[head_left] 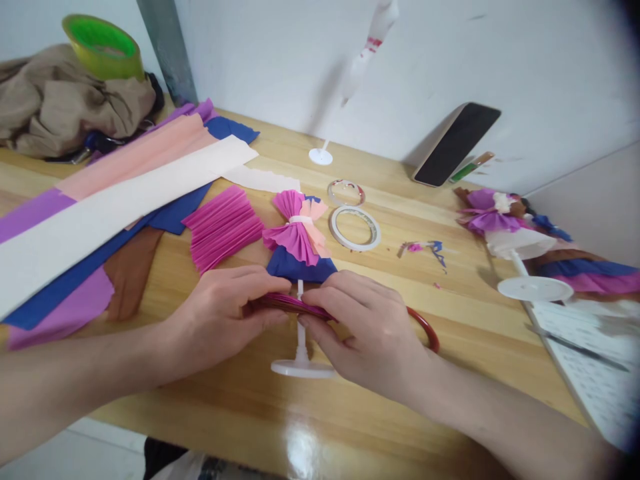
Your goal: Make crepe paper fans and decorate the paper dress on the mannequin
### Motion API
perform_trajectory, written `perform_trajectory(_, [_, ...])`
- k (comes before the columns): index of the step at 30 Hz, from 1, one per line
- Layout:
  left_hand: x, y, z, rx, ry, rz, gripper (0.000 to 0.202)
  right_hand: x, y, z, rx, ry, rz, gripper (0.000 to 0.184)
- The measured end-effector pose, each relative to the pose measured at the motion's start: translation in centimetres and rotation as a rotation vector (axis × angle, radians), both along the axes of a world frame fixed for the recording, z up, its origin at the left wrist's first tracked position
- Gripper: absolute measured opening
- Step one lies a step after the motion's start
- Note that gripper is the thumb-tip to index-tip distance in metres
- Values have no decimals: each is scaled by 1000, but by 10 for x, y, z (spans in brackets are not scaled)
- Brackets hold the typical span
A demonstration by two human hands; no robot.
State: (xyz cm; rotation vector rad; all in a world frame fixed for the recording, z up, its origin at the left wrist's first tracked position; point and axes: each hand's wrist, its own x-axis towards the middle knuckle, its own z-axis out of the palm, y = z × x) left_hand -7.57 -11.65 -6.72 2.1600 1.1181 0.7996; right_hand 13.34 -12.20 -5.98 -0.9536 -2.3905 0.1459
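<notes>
My left hand (225, 313) and my right hand (367, 327) are both closed in a pinch on a folded strip of magenta pleated paper (293, 304), held flat between them. Just behind it stands a small doll figure (299, 240) on a white stand (303, 365), dressed in magenta, pink and blue pleated paper. A second piece of magenta pleated paper (223, 227) lies fanned out to the left of the doll. Part of a red ring (425, 327) shows under my right hand.
Long sheets of cream, pink, purple and blue crepe paper (100, 213) cover the table's left. Two tape rolls (355, 227) lie behind the doll. A phone (456, 143) leans on the wall. Another dressed doll (505, 230) stands right, a green tape roll (103, 47) back left.
</notes>
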Motion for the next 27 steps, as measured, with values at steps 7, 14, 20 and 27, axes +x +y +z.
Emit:
perform_trajectory(7, [-2, 0, -1, 92, 10, -40, 15, 1, 1, 0, -43, 24, -17, 16])
perform_trajectory(14, [-2, 0, 1, 89, -35, -44, 14, 1, 0, 3, -67, 2, -23, 14])
perform_trajectory(20, [-1, 0, 0, 150, -24, -73, 12, 1, 0, 5, -147, 24, -6, 8])
perform_trajectory(27, [1, -1, 2, 180, -37, -113, 12, 0, 1, 6, -153, 31, -4, 10])
